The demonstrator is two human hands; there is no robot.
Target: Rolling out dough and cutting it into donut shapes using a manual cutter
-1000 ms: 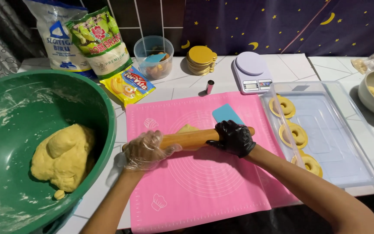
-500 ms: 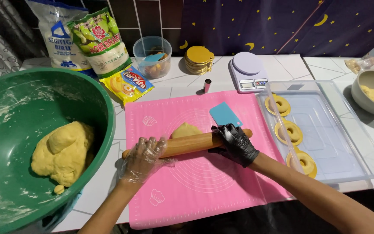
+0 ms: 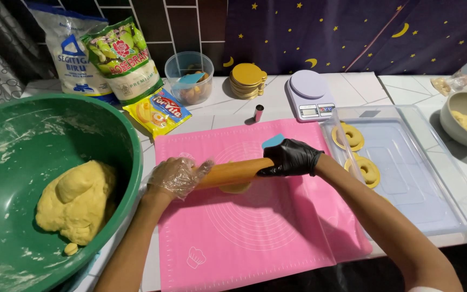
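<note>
Yellow dough [image 3: 237, 187] lies half-flattened under the rolling pin [image 3: 232, 172], gripped by left hand [image 3: 178, 177] and right hand [image 3: 290, 158]; few rings [image 3: 349, 136] trayed, big lump [image 3: 77, 201] left.

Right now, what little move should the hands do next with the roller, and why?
Probably push the rolling pin forward across the dough piece. The left hand and right hand grip its two ends, and a thick yellow lump shows under it on the pink mat, so it likely needs more flattening.
</note>
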